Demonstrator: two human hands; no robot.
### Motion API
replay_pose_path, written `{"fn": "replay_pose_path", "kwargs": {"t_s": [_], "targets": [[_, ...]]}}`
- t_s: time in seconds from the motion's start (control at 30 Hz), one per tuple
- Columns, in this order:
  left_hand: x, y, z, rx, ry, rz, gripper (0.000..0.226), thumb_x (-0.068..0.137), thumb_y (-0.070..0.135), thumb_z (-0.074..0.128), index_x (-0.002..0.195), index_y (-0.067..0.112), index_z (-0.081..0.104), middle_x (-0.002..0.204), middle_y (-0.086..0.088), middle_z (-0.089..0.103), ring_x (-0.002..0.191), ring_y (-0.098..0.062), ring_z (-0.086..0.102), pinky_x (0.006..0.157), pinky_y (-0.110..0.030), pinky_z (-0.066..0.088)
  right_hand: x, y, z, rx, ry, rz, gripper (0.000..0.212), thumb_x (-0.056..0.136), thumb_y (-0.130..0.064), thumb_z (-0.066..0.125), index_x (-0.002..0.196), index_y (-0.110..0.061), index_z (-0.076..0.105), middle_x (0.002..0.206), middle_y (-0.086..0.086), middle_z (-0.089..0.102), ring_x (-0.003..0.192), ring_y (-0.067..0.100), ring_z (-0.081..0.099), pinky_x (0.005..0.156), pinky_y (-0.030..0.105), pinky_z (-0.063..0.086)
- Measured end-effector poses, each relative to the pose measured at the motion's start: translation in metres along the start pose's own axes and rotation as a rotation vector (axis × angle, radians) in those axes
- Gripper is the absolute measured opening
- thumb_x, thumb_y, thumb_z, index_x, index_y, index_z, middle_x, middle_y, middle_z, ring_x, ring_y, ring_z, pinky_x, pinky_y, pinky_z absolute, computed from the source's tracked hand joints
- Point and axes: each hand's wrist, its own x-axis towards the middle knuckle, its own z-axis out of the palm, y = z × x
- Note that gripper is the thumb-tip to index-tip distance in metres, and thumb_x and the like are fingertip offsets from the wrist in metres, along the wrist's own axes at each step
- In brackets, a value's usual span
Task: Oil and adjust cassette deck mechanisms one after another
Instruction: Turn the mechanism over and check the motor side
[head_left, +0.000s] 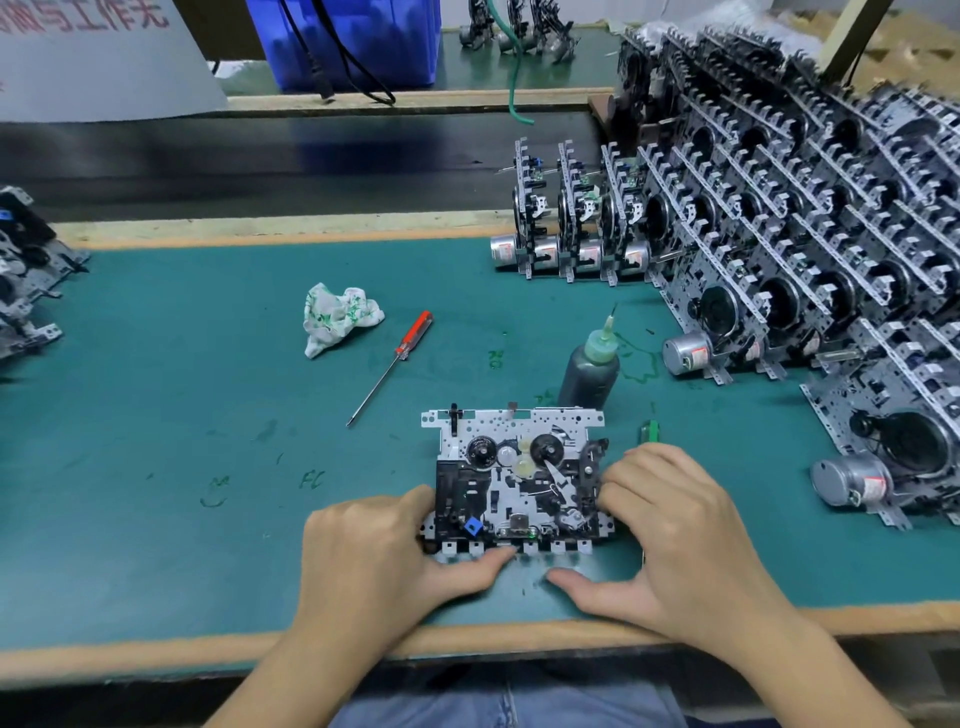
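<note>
Head view: both hands, left hand (379, 551) and right hand (675, 535), grip one cassette deck mechanism (519, 478) near the green mat's (208, 415) front edge; oil bottle (589, 371) and screwdriver (392, 366) lie untouched, and stacked mechanisms (805, 234) apparently wait at the right edge.

The cassette deck mechanism (519, 478) is perforated, matt pale metal carrying glossy black plastic parts. The table (182, 415) wears a matt green mat with a pale wood edge. A crumpled printed cloth (337, 317) lies beside a screwdriver (392, 364) with a translucent red plastic handle.
</note>
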Motion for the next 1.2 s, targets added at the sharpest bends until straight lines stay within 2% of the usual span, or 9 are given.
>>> {"fn": "replay_pose_path", "kwargs": {"t_s": [0.23, 0.33, 0.47, 0.67, 0.77, 0.87, 0.97, 1.1, 1.2], "targets": [[0.004, -0.004, -0.01, -0.286, -0.085, 0.019, 0.065, 0.05, 0.087, 0.054, 0.053, 0.026, 0.034, 0.037, 0.001, 0.036, 0.039, -0.014, 0.034, 0.041, -0.017, 0.026, 0.002, -0.004, -0.005, -0.019, -0.007, 0.032, 0.05, 0.077, -0.055, 0.06, 0.058, -0.009, 0.057, 0.062, 0.0, 0.055, 0.059, 0.022, 0.052, 0.073, 0.031, 0.042], [0.0, -0.005, -0.014, -0.455, -0.02, 0.0, 0.066, 0.067, 0.085, 0.047, 0.057, 0.02, 0.051, 0.044, -0.002, 0.037, 0.046, -0.015, 0.03, 0.041, -0.015, 0.025, 0.006, -0.01, -0.016, 0.266, -0.113, 0.087, 0.048, 0.083, -0.059, 0.052, 0.065, -0.014, 0.05, 0.067, -0.003, 0.048, 0.065, 0.014, 0.042, 0.065, 0.024, 0.035], [-0.005, -0.004, -0.025, -0.571, 0.041, -0.044, 0.062, 0.082, 0.076, 0.039, 0.057, 0.021, 0.05, 0.044, 0.005, 0.033, 0.041, -0.003, 0.024, 0.041, -0.02, 0.025, 0.013, -0.022, -0.024, 0.739, -0.131, 0.359, 0.05, 0.083, -0.064, 0.05, 0.057, -0.022, 0.039, 0.059, 0.0, 0.039, 0.058, 0.008, 0.038, 0.057, 0.022, 0.031], [0.002, 0.004, -0.028, -0.882, 0.071, -0.403, 0.064, 0.071, 0.066, 0.052, 0.037, 0.015, 0.034, 0.031, -0.007, 0.027, 0.034, -0.012, 0.026, 0.04, -0.025, 0.023, 0.034, -0.028, -0.026, 0.876, -0.244, 0.572, 0.061, 0.073, -0.07, 0.044, 0.043, -0.018, 0.048, 0.048, 0.016, 0.045, 0.047, 0.02, 0.038, 0.056, 0.029, 0.032], [0.014, -0.002, -0.037, -0.802, -0.074, -0.481, 0.07, 0.067, 0.073, 0.045, 0.033, 0.014, 0.033, 0.03, -0.013, 0.036, 0.038, -0.018, 0.034, 0.052, -0.035, 0.035, 0.039, -0.033, -0.023, 0.796, -0.201, 0.56, 0.072, 0.073, -0.076, 0.04, 0.045, -0.01, 0.046, 0.043, 0.011, 0.039, 0.041, 0.007, 0.034, 0.05, 0.021, 0.028], [0.021, -0.009, -0.045, -0.422, -0.142, -0.415, 0.076, 0.068, 0.083, 0.028, 0.043, 0.013, 0.043, 0.038, -0.007, 0.046, 0.04, -0.017, 0.042, 0.054, -0.034, 0.036, 0.041, -0.027, -0.021, 0.602, -0.167, 0.511, 0.076, 0.068, -0.088, 0.029, 0.06, -0.013, 0.042, 0.052, 0.006, 0.041, 0.048, 0.014, 0.034, 0.052, 0.032, 0.029], [0.027, -0.007, -0.052, -0.065, 0.033, -0.271, 0.056, 0.071, 0.081, 0.021, 0.068, 0.033, 0.05, 0.058, 0.014, 0.054, 0.056, -0.006, 0.047, 0.052, -0.028, 0.031, 0.038, -0.013, -0.019, 0.56, -0.252, 0.542, 0.052, 0.061, -0.083, 0.044, 0.074, -0.032, 0.039, 0.061, -0.011, 0.042, 0.058, 0.01, 0.039, 0.057, 0.032, 0.033], [0.041, 0.005, -0.053, -0.298, 0.061, -0.02, 0.043, 0.08, 0.062, 0.045, 0.098, 0.028, 0.065, 0.094, 0.016, 0.059, 0.092, -0.005, 0.05, 0.082, -0.02, 0.038, 0.035, -0.008, -0.013, 0.719, -0.266, 0.512, 0.05, 0.058, -0.067, 0.065, 0.099, -0.048, 0.046, 0.081, -0.011, 0.049, 0.067, 0.006, 0.046, 0.064, 0.028, 0.041], [0.047, 0.02, -0.047, -0.392, 0.0, 0.15, 0.031, 0.081, 0.05, 0.058, 0.095, 0.026, 0.071, 0.09, 0.01, 0.06, 0.089, -0.008, 0.051, 0.082, -0.018, 0.037, 0.038, -0.014, -0.009, 0.753, -0.212, 0.425, 0.046, 0.064, -0.05, 0.073, 0.106, -0.049, 0.054, 0.087, -0.008, 0.052, 0.071, 0.006, 0.049, 0.062, 0.022, 0.042]]}}
